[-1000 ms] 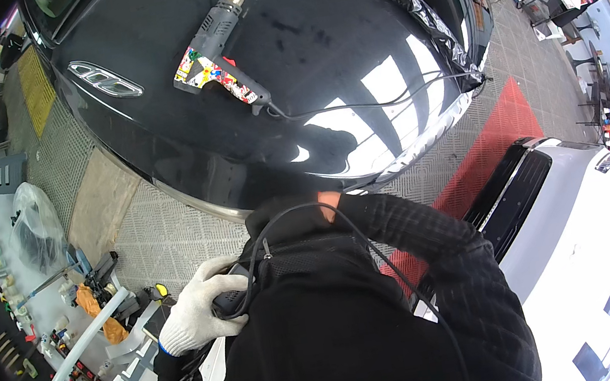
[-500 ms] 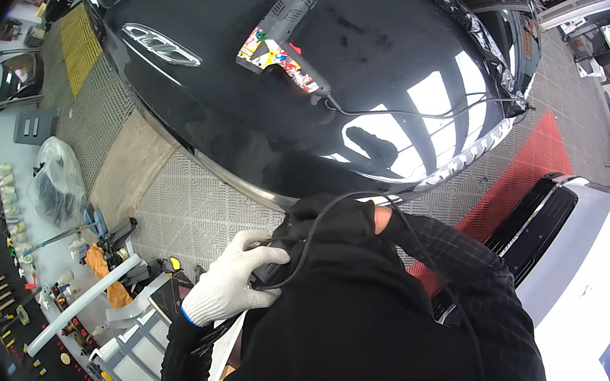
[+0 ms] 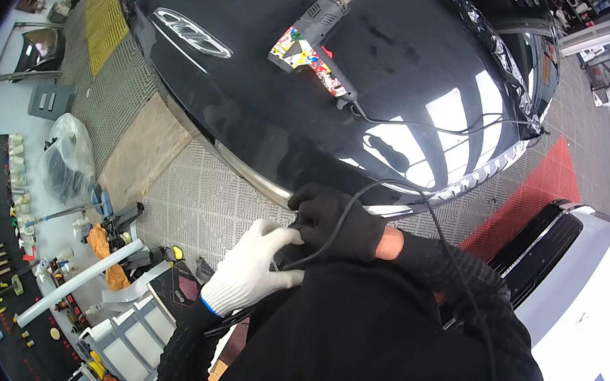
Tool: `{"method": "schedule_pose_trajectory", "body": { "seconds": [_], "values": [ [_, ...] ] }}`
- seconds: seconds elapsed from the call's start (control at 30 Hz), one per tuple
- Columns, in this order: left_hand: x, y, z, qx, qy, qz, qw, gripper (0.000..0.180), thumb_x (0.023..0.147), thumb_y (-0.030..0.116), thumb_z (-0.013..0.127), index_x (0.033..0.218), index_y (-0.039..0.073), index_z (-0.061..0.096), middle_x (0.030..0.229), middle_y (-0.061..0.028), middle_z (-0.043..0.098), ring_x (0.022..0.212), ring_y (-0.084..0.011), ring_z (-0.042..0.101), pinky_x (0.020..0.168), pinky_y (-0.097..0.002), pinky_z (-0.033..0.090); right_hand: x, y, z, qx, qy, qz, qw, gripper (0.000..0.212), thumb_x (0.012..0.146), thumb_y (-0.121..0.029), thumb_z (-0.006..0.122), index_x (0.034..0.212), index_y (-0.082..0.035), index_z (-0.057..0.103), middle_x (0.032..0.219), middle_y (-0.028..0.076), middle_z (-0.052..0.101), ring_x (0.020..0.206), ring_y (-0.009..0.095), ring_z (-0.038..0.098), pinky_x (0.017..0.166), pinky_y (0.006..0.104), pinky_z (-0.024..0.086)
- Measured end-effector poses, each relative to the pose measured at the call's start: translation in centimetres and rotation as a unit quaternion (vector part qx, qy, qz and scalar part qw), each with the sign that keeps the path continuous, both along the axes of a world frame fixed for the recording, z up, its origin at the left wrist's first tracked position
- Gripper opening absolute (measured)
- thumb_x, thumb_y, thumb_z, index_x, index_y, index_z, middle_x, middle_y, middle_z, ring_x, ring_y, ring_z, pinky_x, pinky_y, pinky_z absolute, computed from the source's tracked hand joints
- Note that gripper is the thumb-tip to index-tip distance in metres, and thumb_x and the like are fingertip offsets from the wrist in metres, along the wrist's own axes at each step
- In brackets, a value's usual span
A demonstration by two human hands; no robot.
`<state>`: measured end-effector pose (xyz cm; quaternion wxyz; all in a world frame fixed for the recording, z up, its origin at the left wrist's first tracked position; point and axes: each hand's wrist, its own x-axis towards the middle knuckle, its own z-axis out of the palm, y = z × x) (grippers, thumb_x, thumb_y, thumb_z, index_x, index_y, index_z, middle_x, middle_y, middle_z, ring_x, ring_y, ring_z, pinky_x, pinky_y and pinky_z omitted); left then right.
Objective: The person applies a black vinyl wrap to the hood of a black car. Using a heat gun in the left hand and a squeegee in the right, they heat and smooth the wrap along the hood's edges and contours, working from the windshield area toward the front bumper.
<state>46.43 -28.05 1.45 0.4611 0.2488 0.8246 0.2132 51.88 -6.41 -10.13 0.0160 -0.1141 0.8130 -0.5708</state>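
My left hand [image 3: 250,268], in a white knit glove with a blue cuff, curls its fingers and thumb around something dark in front of my body. My right hand [image 3: 337,225], in a black glove, meets its fingertips with its own fingers bent. What lies between the two hands is too dark to make out. A thin black cable [image 3: 350,206] runs from between the hands, arches over the back of my right hand and drops past my right forearm. Beyond them, a grey heat gun [image 3: 316,45] with a colourful patterned handle lies on the black car's hood [image 3: 245,97].
The heat gun's cord [image 3: 428,126] trails right across the hood. Crinkled dark film [image 3: 483,17] edges the hood. A white car [image 3: 560,287] stands at the lower right, beside red floor tiles [image 3: 528,194]. Left are a grey-and-white rack [image 3: 135,343] and a tool board [image 3: 1,272].
My right hand has come further into view, its fingers now by my left hand's fingertips. The view has shifted, so the hood and heat gun appear further right and lower.
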Motion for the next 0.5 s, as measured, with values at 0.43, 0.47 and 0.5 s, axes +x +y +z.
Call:
{"method": "schedule_pose_trajectory", "body": {
  "seconds": [0.43, 0.47, 0.5],
  "values": [
    [-0.4, -0.3, -3.4, 0.062, 0.038, 0.074, 0.995, 0.055, 0.086, 0.029, 0.084, 0.133, 0.005, 0.066, 0.118, -0.0186, 0.065, 0.113, -0.0358, 0.067, 0.099, -0.0462, 0.055, -0.2, 0.0, 1.0, 0.148, -0.069, 0.028, 0.986, 0.02, 0.086, -0.027, 0.082, 0.092, -0.008, 0.077, 0.1, 0.011, 0.071, 0.087, 0.034, 0.073, 0.075, 0.0448, 0.058],
    [-0.1, -0.2, -3.8, 0.039, 0.05, 0.065, 0.996, 0.053, 0.086, 0.028, 0.084, 0.131, 0.006, 0.067, 0.12, -0.0186, 0.064, 0.113, -0.0362, 0.067, 0.099, -0.0465, 0.055, -0.2, -0.3, 1.1, 0.149, -0.059, 0.031, 0.987, 0.02, 0.087, -0.027, 0.081, 0.093, -0.008, 0.077, 0.099, 0.013, 0.072, 0.086, 0.034, 0.074, 0.075, 0.0447, 0.059],
    [0.1, -0.2, -4.3, 0.021, 0.057, 0.06, 0.996, 0.051, 0.086, 0.027, 0.083, 0.129, 0.007, 0.067, 0.122, -0.0186, 0.064, 0.113, -0.0366, 0.066, 0.098, -0.0467, 0.055, -0.3, -0.6, 1.4, 0.181, -0.069, 0.036, 0.98, 0.021, 0.088, -0.027, 0.08, 0.094, -0.007, 0.078, 0.098, 0.015, 0.073, 0.086, 0.035, 0.074, 0.075, 0.0446, 0.059]
  ]
}}
